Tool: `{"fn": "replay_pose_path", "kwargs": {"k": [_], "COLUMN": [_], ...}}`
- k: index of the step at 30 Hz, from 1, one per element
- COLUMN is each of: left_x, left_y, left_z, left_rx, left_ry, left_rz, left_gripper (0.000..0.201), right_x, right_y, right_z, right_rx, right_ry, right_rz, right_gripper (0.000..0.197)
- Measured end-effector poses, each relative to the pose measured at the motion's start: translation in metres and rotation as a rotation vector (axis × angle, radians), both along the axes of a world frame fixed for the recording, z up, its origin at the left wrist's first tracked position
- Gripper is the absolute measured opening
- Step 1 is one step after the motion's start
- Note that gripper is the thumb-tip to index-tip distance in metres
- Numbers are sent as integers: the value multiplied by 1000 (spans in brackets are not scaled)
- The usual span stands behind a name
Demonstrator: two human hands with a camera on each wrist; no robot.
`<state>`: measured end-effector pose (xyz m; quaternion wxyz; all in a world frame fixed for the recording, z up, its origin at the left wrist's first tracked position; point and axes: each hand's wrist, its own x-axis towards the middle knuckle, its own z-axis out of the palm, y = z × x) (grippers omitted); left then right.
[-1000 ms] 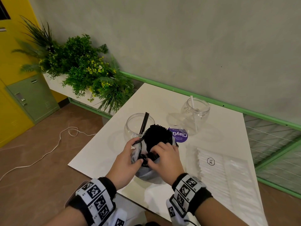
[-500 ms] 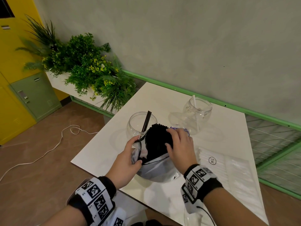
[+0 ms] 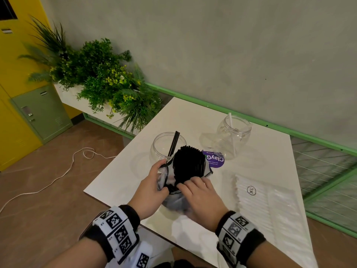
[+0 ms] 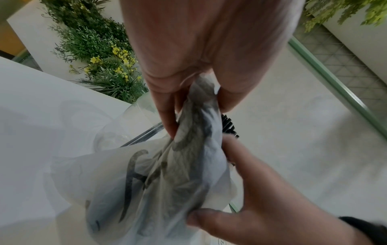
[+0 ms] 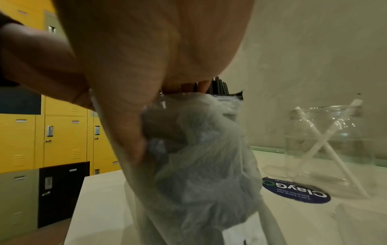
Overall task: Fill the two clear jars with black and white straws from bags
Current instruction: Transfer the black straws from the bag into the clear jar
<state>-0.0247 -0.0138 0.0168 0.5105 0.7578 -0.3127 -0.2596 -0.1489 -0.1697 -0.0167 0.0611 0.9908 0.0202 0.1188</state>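
Back from the far rim comes the right hand [image 3: 201, 196], fingers [image 3: 186, 187] digging at the black straws [image 3: 188, 164]; left hand [image 3: 149, 190] pinches the bag [image 4: 171, 174]. Next: draw some out for the near jar [image 3: 164, 146].

The head view is evenly and softly lit, seemingly from overhead, with faint shadows under the two jars on the white table [image 3: 193, 120]. Straight lines bow toward the edges from the wide lens. The left wrist view is bright but smeared: the palm fills the top, out of focus, and the plastic bag [image 4: 178, 174] is blurred. The right wrist view is dimmer and yellowish, noisy, with the hand [image 5: 146, 49] a soft blur.
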Motion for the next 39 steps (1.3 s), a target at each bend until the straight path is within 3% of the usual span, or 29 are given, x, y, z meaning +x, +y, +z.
{"fn": "replay_pose_path", "kwargs": {"k": [3,6,11,14,17,21,24,28,39], "left_x": [0,-3,-6,-4,-3,-3,-5,-8,-11], "left_y": [-1,-1,-2,-4,-5,-7,-8,-10,-11], "left_z": [-2,-4,-3,-4,-6,-9,-8,-6,-3], "left_rx": [-2,-14,-18,-44,-70,-95,-83,-81,-120], "left_ry": [22,82,107,144,180,196,170,153,144], "left_rz": [37,61,53,65,64,59,60,50,80], "left_gripper": [74,71,73,76,77,78,79,80,93], "right_x": [3,3,1,-1,-5,-6,0,9,19], "right_y": [-7,-13,-12,-10,-10,-8,-9,-9,0], "right_z": [-4,-1,-6,-11,-11,2,6,6,10], "right_rx": [-82,-41,168,298,571,878,813,714,577], "right_ry": [-61,-78,-98,-89,-86,-114,-133,-8,61], "right_rz": [-19,-11,0,19,-14,-103,-182,-215,-297], "right_gripper": [34,21,40,24,19,35,30,48,53]}}
